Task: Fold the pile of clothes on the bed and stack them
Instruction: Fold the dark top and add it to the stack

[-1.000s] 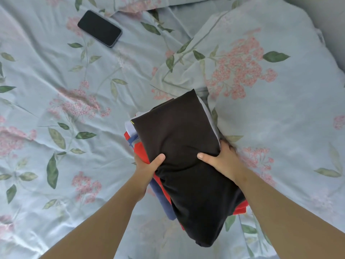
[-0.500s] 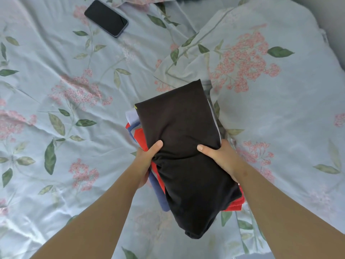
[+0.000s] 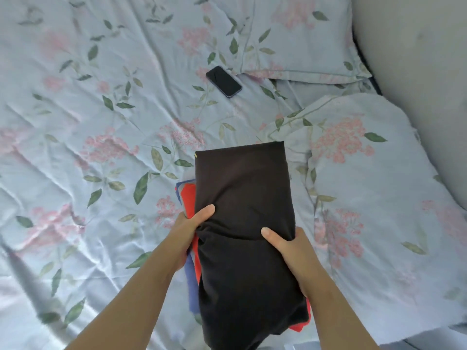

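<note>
Stack: the stack of folded clothes (image 3: pixel 242 274) is at 6 o'clock in the view, over the bed sheet (image 3: pixel 75 147). I cannot tell if it rests on the sheet.
Left hand: the left hand (image 3: pixel 193 231) grips the stack at its 9 o'clock edge, thumb on top.
Right hand: the right hand (image 3: pixel 288 248) grips the 3 o'clock edge in the same way.
Reason for the grip: squeezing from both sides probably keeps the layers together as one bundle.
Layers: a black garment (image 3: pixel 240 178) is on top; a red garment (image 3: pixel 188 198) and a blue garment (image 3: pixel 191 281) show at the 9 o'clock side.
Texture: soft matte knit, creased between the thumbs; the far end is a neat rectangle.
Surroundings: a smooth dark phone (image 3: pixel 223 81) lies at 12 o'clock from the stack and a puffy floral pillow (image 3: pixel 366 193) at 3 o'clock.
</note>
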Demonstrator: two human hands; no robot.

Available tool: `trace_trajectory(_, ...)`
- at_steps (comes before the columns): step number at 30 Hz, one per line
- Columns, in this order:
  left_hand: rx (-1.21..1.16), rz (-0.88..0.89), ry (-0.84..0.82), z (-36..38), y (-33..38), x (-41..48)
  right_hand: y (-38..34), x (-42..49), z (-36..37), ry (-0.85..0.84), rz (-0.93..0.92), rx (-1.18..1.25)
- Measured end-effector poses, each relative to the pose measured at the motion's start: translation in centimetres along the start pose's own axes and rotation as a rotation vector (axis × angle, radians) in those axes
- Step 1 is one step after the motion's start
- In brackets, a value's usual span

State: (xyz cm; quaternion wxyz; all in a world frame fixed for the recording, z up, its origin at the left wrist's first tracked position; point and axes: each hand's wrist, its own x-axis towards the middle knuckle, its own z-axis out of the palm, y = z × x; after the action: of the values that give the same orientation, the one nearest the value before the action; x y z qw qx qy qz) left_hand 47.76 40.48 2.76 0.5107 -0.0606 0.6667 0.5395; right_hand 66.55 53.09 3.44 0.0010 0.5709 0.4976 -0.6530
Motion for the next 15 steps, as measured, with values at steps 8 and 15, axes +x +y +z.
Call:
trace_trajectory(8, -0.127, 0.210, 0.119, -10.5, 2.9, -13.5, -3.8, -10.6, 8.9, -0.181, -0.203, -0.094)
trace_trajectory(15, -0.409, 0.302, 0.313, -20.0, -2.5, -23.8, -3.8, -17.2, 18.2, -0.463, -0.305, -0.330)
